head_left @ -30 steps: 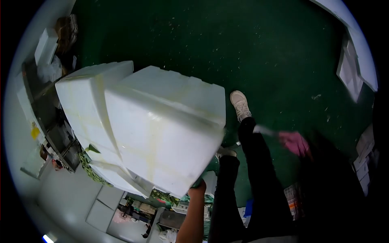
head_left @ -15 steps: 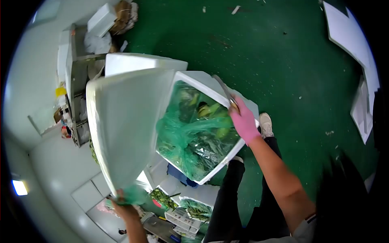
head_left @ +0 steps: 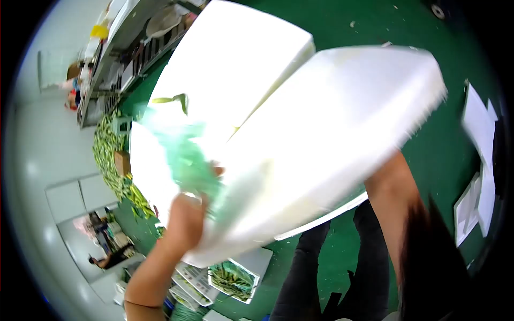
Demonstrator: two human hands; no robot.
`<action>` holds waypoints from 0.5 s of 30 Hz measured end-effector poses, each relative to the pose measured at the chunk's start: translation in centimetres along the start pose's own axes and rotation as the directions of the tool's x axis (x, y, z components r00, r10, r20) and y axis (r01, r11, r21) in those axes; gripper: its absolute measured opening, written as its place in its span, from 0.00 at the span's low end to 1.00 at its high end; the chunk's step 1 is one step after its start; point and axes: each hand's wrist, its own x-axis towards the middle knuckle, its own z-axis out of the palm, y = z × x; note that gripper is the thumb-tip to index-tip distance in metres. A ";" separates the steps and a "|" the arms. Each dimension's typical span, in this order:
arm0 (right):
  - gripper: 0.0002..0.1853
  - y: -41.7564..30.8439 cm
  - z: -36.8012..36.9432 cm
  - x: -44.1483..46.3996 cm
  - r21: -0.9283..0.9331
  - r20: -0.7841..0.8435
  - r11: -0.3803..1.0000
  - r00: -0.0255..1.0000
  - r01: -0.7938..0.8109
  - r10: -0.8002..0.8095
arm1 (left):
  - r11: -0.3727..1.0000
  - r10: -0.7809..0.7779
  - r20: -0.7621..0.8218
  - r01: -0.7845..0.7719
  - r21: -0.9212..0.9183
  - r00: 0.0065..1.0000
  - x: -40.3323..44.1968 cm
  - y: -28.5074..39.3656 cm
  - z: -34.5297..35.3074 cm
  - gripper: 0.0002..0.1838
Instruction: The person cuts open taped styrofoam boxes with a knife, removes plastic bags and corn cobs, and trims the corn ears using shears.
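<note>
Head view: white foam lid now swung across the box, its contents mostly hidden. Left hand closed around blurred green plastic by the lid; right hand hidden, grip can't be told. Beyond, open container holds leafy greens.

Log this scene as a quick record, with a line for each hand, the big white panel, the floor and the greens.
Left hand: at the panel's near end, blurred green plastic at its fingers
Right hand: hidden behind the panel; forearm visible
White panel: tilted, edges blurred
Floor: green
Greens: heap beyond the white boxes; more in a white-rimmed box low in view
</note>
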 end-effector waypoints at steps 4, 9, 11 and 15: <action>0.15 1.2 2.5 -3.8 -0.108 -0.102 0.973 0.972 0.202 -0.213 | 0.940 0.301 0.098 -0.312 0.137 0.949 -4.8 1.3 7.2 0.30; 0.14 7.3 9.7 -15.2 -0.402 0.415 0.764 0.845 0.504 -0.339 | 0.903 0.335 -0.041 -0.308 0.299 0.941 -7.3 0.4 9.3 0.28; 0.14 12.9 15.4 -19.8 -0.424 0.737 0.593 0.641 0.684 -0.212 | 0.888 0.373 -0.018 -0.352 0.295 0.928 -7.9 -1.4 6.1 0.25; 0.14 19.6 26.4 -31.4 -0.119 0.977 0.463 0.187 0.878 -0.103 | 0.979 0.106 -0.200 -0.066 0.195 0.974 -9.4 -3.5 -4.9 0.14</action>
